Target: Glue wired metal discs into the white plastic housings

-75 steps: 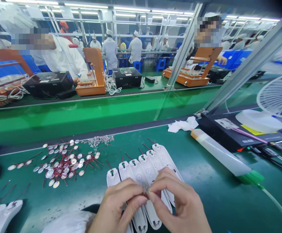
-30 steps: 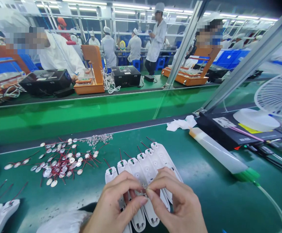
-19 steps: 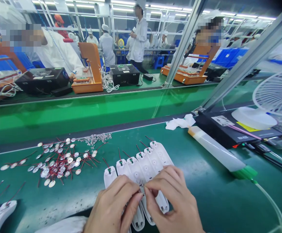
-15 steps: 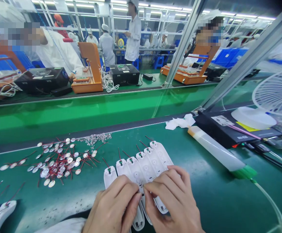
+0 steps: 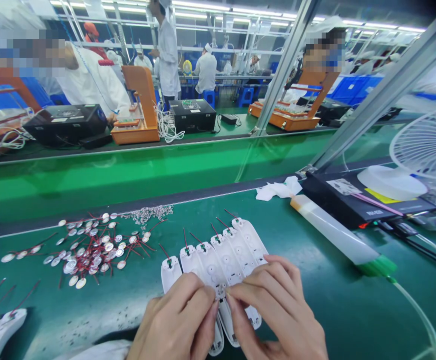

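Observation:
Several white plastic shells (image 5: 227,255) lie side by side on the green table, each with a small green circuit board (image 5: 169,262) and red wires at its far end. Over the middle of the row, my left hand (image 5: 178,317) has its thumb and forefinger pinched together. My right hand (image 5: 278,307) pinches close beside it, low over the same shells. A tiny part (image 5: 221,290) shows between the two sets of fingertips, on or just above a shell. Whatever either pinch holds is too small to name.
To the left lies a heap of round metal discs with red wires (image 5: 93,252), with small clear pieces (image 5: 148,214) behind it. More shells (image 5: 5,325) sit at the left edge. A glue syringe (image 5: 330,227), a black box (image 5: 368,200) and a fan (image 5: 428,142) stand right.
My right hand has shifted slightly right, its fingertips drawing away from my left hand's and baring the tiny part. In the background a standing person has moved left.

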### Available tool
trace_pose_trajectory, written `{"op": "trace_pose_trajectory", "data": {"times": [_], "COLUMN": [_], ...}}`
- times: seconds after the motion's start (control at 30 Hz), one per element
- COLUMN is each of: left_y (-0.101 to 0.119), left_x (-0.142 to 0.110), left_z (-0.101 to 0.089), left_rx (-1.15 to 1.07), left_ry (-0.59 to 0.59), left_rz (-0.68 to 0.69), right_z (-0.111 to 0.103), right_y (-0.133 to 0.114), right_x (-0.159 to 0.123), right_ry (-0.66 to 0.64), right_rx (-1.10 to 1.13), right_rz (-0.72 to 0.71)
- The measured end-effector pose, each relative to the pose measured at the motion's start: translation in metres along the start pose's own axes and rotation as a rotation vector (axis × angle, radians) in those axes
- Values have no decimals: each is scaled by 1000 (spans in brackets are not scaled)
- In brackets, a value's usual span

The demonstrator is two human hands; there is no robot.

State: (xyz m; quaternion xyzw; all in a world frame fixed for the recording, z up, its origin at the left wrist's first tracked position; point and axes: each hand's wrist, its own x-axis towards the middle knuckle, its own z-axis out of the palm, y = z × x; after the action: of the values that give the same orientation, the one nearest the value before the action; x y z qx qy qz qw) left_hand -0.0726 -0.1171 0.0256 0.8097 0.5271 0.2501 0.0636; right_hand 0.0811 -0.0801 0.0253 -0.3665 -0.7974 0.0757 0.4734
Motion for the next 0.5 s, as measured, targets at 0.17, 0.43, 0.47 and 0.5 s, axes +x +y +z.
{"op": "trace_pose_trajectory", "data": {"times": [0.17, 0.43, 0.47, 0.5], "left_y": [0, 2, 2, 2], "left_x": [2, 2, 2, 1], "left_z": [4, -1, -2, -2], "left_rx": [40, 125, 135, 140], "left_ry": [35, 30, 38, 40], "left_rz": [28, 44, 45, 44], "right_z": [3, 6, 6, 6], "right_y": [-1, -3, -3, -4], "right_x": [-2, -6, -7, -8], "right_ry": [71, 66, 64, 78], "right_rx": [-85, -128, -136, -151], "right_rz": [-50, -58, -64, -74]}}
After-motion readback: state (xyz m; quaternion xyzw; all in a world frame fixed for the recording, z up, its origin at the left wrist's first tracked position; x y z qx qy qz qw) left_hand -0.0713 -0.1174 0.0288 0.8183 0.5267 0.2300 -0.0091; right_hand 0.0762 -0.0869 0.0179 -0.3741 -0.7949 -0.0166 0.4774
